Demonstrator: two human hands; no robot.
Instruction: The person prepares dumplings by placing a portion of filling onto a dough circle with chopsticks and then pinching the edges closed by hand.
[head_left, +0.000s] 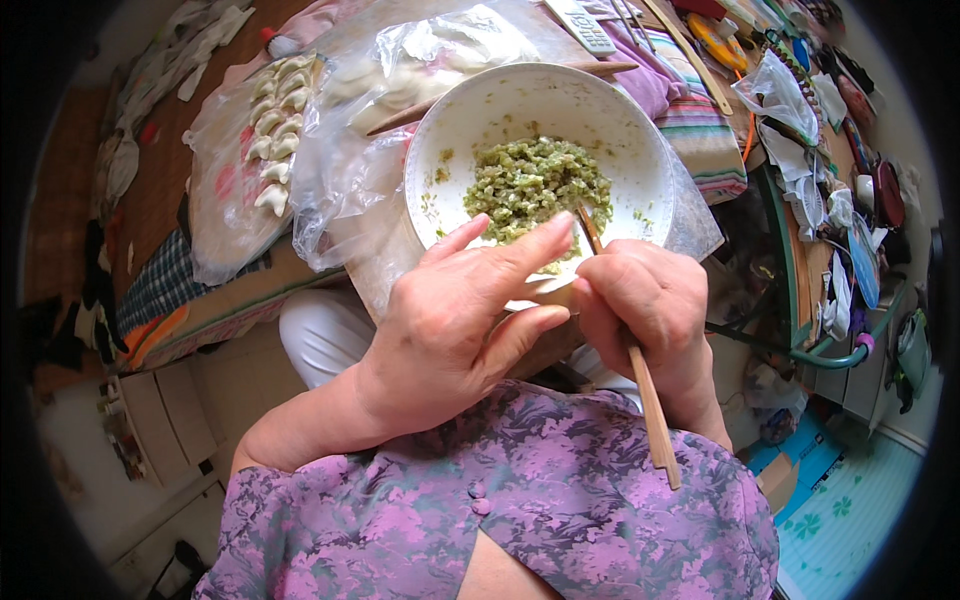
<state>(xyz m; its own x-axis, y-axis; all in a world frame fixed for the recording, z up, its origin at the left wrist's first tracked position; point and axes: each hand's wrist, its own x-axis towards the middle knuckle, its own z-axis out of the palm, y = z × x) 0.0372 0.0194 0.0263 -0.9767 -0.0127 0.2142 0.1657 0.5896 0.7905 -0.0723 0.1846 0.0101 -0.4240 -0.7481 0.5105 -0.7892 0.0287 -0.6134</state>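
A white bowl [430, 130] holds chopped green filling [545, 180], with smears up its inner wall. My left hand [450, 310] is over the bowl's near rim, its back toward me, index finger stretched and thumb apart. A pale, thin edge shows between thumb and index finger; the palm is hidden, so I cannot make out what it is. Close beside it, my right hand [650, 305] is closed round a flat wooden stick [648, 400]. The stick's far end points into the bowl near the filling; its near end reaches toward my shirt.
Rows of shaped dumplings [275, 145] lie on plastic at the left. Behind the bowl are a plastic-covered batch [440, 60], a tapered rolling pin [398, 117] and a white remote control [580, 22]. Bags and clutter crowd a green-framed rack [800, 352] on the right.
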